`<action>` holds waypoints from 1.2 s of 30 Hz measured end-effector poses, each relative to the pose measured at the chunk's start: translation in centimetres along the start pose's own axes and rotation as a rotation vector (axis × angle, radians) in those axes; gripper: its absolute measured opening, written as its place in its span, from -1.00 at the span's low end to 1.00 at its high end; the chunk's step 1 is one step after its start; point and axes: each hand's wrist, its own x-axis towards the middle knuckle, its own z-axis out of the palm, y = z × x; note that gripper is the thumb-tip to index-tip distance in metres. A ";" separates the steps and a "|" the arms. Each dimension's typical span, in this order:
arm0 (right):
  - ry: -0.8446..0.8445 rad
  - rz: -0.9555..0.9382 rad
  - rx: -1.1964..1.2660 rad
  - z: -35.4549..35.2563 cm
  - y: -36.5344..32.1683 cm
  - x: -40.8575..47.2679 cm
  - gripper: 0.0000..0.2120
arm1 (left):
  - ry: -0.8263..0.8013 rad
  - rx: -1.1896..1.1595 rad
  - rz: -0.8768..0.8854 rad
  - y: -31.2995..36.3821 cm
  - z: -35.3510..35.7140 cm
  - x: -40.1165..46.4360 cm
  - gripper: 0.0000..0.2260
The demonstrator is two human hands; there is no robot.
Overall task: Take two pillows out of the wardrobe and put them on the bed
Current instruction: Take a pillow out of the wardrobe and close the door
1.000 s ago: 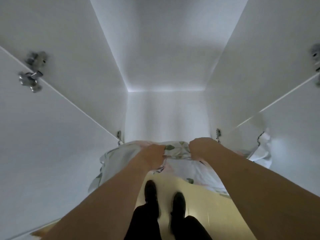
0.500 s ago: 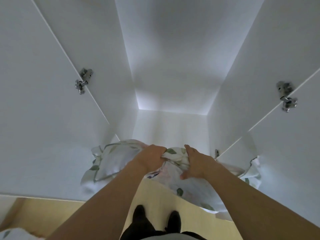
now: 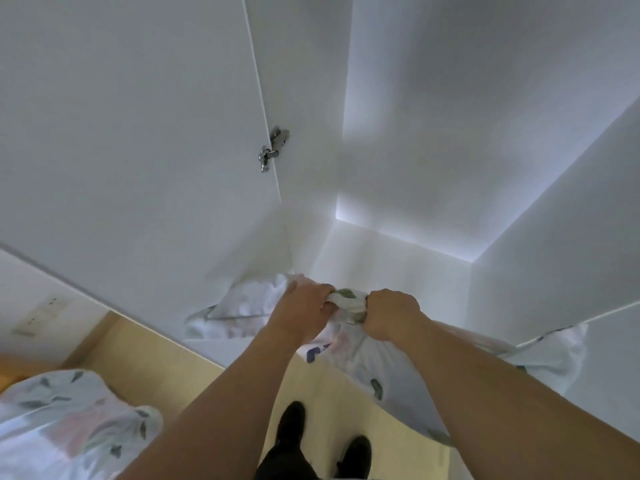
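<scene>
A white pillow (image 3: 360, 355) with a leaf print hangs out over the wardrobe shelf's front edge. My left hand (image 3: 301, 315) and my right hand (image 3: 389, 315) are both clenched on its bunched top edge, close together. A second white pillow (image 3: 249, 299) lies behind on the shelf to the left, partly hidden by my left hand. The white wardrobe (image 3: 415, 168) stands open in front of me. At the lower left lies the bed (image 3: 65, 424) with a leaf-print cover.
The open left wardrobe door (image 3: 138, 150) with a metal hinge (image 3: 273, 147) stands close on the left. Another door edge shows at the right. My black shoes (image 3: 291, 427) stand on the pale wood floor (image 3: 242, 382). A wall switch plate (image 3: 38, 317) is at the far left.
My view has swung left, bringing the bed into sight. My right hand has closed into a fist on the pillow, which has come further out of the wardrobe.
</scene>
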 end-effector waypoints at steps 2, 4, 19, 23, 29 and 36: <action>-0.040 -0.018 -0.051 -0.3 -1.9 0.6 -0.82 | 0.092 -0.149 -0.177 -1.9 -0.2 -2.2 -0.73; -0.102 -0.025 -0.093 -0.6 -3.8 1.2 -0.77 | 0.108 -0.320 -0.436 -4.2 -0.2 -4.5 -0.69; -0.392 0.013 -0.290 0.7 -13.0 4.2 -0.97 | 0.733 -0.814 -0.922 -14.9 -3.4 -11.5 -0.83; -0.403 0.081 -0.256 1.3 -12.9 4.5 -0.70 | 0.677 -0.690 -0.905 -15.9 -2.7 -12.2 -0.77; -0.366 0.107 -0.202 2.8 -10.7 2.9 -0.80 | 0.671 -0.649 -0.930 -15.2 -2.5 -12.3 -0.72; -0.286 0.106 -0.152 4.7 -5.2 -0.4 -0.93 | 0.621 -0.589 -0.855 -9.4 0.5 -13.1 -0.67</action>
